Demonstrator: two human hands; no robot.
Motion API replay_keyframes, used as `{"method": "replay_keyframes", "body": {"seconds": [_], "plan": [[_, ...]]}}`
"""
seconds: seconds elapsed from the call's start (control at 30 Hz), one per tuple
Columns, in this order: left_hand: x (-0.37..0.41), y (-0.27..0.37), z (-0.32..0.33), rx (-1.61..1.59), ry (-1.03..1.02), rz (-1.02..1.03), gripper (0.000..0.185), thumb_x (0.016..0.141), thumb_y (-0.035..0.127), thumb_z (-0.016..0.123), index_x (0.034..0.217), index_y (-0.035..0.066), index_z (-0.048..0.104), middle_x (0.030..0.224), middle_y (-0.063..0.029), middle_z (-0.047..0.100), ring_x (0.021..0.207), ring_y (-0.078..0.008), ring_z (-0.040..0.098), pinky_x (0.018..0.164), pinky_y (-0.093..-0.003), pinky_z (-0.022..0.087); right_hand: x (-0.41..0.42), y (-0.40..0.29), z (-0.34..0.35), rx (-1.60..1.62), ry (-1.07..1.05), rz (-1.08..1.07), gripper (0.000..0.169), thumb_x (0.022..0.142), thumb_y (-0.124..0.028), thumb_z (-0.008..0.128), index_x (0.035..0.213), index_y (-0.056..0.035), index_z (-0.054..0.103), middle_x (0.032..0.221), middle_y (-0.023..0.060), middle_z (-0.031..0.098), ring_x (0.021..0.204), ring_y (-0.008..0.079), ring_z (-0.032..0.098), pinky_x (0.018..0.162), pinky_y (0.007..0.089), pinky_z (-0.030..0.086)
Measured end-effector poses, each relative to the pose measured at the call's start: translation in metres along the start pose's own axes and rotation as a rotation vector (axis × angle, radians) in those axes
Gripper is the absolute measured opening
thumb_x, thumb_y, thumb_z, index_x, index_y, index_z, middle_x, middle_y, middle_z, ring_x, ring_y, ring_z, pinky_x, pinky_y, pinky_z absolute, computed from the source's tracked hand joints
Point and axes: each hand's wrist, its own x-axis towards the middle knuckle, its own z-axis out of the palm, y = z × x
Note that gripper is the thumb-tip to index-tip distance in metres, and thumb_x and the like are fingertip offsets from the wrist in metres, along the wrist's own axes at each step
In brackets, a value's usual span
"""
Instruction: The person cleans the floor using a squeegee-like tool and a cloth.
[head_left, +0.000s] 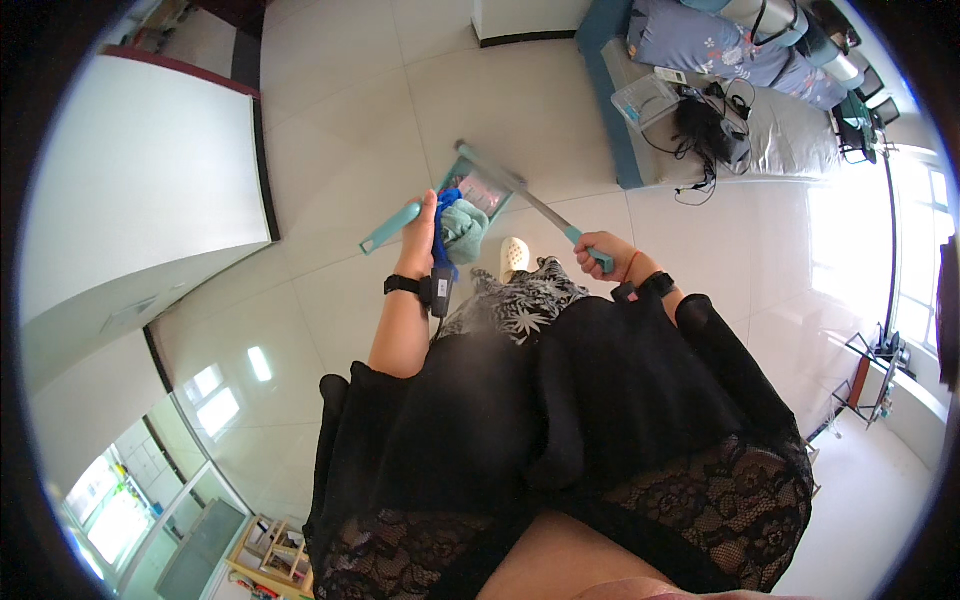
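My left hand (421, 236) is closed around a teal handle (391, 228), which looks like part of the teal dustpan (504, 212) just beyond it. Inside the pan lies a pink packet (480, 193). A crumpled pale green cloth (463, 231) and a bright blue cloth (442, 240) are bunched beside my left palm; whether the fingers also pinch them is hidden. My right hand (604, 255) grips the teal end of a grey-shafted brush (546, 210). Its head (487, 163) reaches across the dustpan, and the bristles are blurred.
Glossy tiles (337, 150) cover the floor. A cream clog (514, 256) shows below the patterned trousers. To the right, a sofa (630, 150) bears a clear plastic box (645, 101), tangled black cables (705, 135) and a floral cushion (697, 45). A white partition (150, 165) stands left.
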Motion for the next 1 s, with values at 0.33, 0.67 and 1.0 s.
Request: {"method": "replay_keyframes", "body": {"seconds": [0.33,0.67,1.0], "plan": [[0.019,0.011,-0.004,-0.059,0.02,-0.045,0.044,0.082,0.051,0.064,0.083,0.009,0.053,0.08,0.0,0.052,0.074,-0.0107,0.05,0.066,-0.0301,0.044,-0.014,-0.008,-0.023,0.228,-0.02,-0.246,0.016,0.082,-0.015,0.053,0.068,-0.0095,0.045,0.057,-0.0019,0.046,0.046,0.0075,0.044,0.035,0.019,0.032],[0.035,0.021,0.016,-0.004,-0.032,-0.004,0.049,0.078,0.055,0.066,0.086,0.008,0.052,0.084,-0.0011,0.053,0.075,-0.011,0.05,0.068,-0.0301,0.045,0.03,-0.049,-0.041,0.355,0.03,-0.131,0.021,0.081,-0.016,0.053,0.062,-0.0124,0.043,0.056,-0.0041,0.046,0.047,0.0069,0.044,0.039,0.0188,0.039],[0.03,0.032,0.048,0.12,-0.003,0.065,0.049,0.079,0.05,0.068,0.093,0.006,0.053,0.089,-0.0023,0.054,0.086,-0.0126,0.049,0.078,-0.0301,0.042,-0.006,0.025,0.011,0.124,0.029,-0.116,0.015,0.085,-0.014,0.05,0.072,-0.0097,0.043,0.061,-0.0021,0.045,0.048,0.0077,0.043,0.038,0.0195,0.033]]}}
